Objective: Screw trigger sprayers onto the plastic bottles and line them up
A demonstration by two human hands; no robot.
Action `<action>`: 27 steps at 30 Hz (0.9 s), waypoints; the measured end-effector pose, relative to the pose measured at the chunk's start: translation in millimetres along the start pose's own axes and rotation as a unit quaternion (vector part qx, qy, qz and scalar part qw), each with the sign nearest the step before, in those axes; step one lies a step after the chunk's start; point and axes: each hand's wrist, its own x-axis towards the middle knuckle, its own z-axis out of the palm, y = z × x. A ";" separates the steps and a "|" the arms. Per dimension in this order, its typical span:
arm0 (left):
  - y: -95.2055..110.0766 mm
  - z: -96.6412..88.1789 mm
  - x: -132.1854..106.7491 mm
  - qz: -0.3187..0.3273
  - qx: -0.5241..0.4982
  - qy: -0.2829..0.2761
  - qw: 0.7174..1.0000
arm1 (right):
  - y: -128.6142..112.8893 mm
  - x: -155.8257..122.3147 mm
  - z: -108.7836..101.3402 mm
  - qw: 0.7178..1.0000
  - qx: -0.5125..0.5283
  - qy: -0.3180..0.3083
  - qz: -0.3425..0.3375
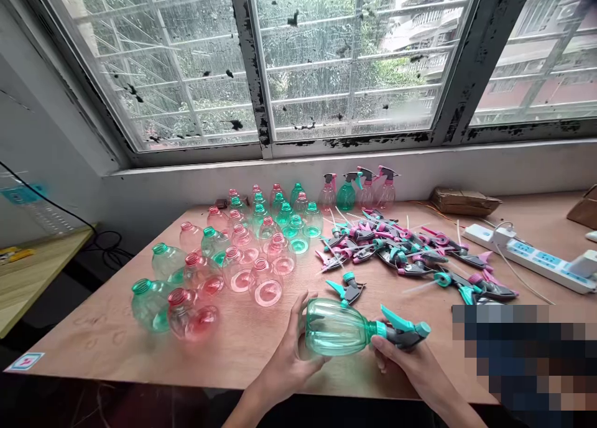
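Observation:
A clear green spray bottle [336, 328] lies sideways in the air over the near table edge, its spray head [407, 330] of teal and dark grey fitted at the neck and pointing right. My left hand [295, 347] is wrapped round the bottle's base end. At the neck, my right hand [401, 356] grips the collar, thumb against it and the other fingers partly hidden beneath. Just behind the bottle, a loose teal and grey spray head [349, 287] rests on the table. Further back lies a heap of pink, teal and grey spray heads [396, 241].
Several pink and green bottles without heads [240, 272] stand on the left of the wooden table [107, 328]. Finished-looking spray bottles [346, 195] line the wall. A white power strip [536, 257] with cables lies right, near a brown package [464, 201]. A blurred patch covers the lower right.

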 end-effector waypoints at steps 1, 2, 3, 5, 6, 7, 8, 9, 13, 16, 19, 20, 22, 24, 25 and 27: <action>-1.1 -0.2 0.2 -0.005 0.004 0.000 1.000 | 0.3 0.1 -0.2 1.000 -0.006 0.000 -0.002; -2.0 -0.6 0.3 -0.011 0.010 -0.001 1.000 | 0.5 0.3 -0.4 1.000 -0.011 -0.001 -0.002; -2.8 -1.0 0.1 -0.018 0.019 -0.003 1.000 | 0.4 0.4 -0.5 1.000 -0.014 -0.002 -0.003; -3.8 -2.2 -1.0 -0.028 0.044 -0.012 0.999 | -0.1 0.4 -0.3 1.000 -0.014 -0.002 -0.007; -4.2 -2.8 -1.8 -0.031 0.053 -0.019 0.998 | -0.3 0.3 -0.1 1.000 -0.014 0.000 -0.010; -4.6 -3.5 -2.6 -0.033 0.056 -0.027 0.998 | -0.4 0.3 0.2 1.000 -0.013 0.002 -0.011; -5.0 -4.0 -3.4 -0.035 0.052 -0.033 0.997 | -0.3 0.3 0.4 1.000 -0.014 0.005 -0.012; -5.5 -4.4 -4.1 -0.038 0.044 -0.036 0.998 | 0.0 0.3 0.5 1.000 -0.016 0.008 -0.010; -7.8 -5.1 -5.0 -0.051 0.012 -0.018 0.998 | 1.7 0.7 -0.4 1.000 -0.024 0.009 0.002; -8.8 -4.7 -4.8 -0.053 0.021 -0.011 0.998 | 2.6 1.1 -1.7 1.000 -0.027 0.005 0.004; -9.2 -4.3 -5.2 -0.050 0.043 -0.015 0.998 | 2.5 1.4 -1.2 1.000 -0.027 0.011 0.004; -9.2 -4.2 -5.5 -0.051 0.045 -0.017 0.998 | 2.2 1.4 -0.5 1.000 -0.025 0.015 0.002; -8.5 -4.0 -5.9 -0.055 0.022 -0.019 0.998 | 1.4 1.5 1.4 1.000 -0.017 0.019 -0.001; -6.8 -4.0 -5.7 -0.065 -0.019 -0.011 0.998 | 0.8 1.6 3.0 1.000 -0.014 0.019 -0.003; -5.6 -4.1 -5.3 -0.070 -0.035 -0.006 0.997 | 0.8 1.7 3.4 1.000 -0.015 0.019 -0.002; -3.4 -4.7 -4.1 -0.073 -0.038 -0.011 0.997 | 1.5 1.8 3.1 1.000 -0.020 0.020 0.002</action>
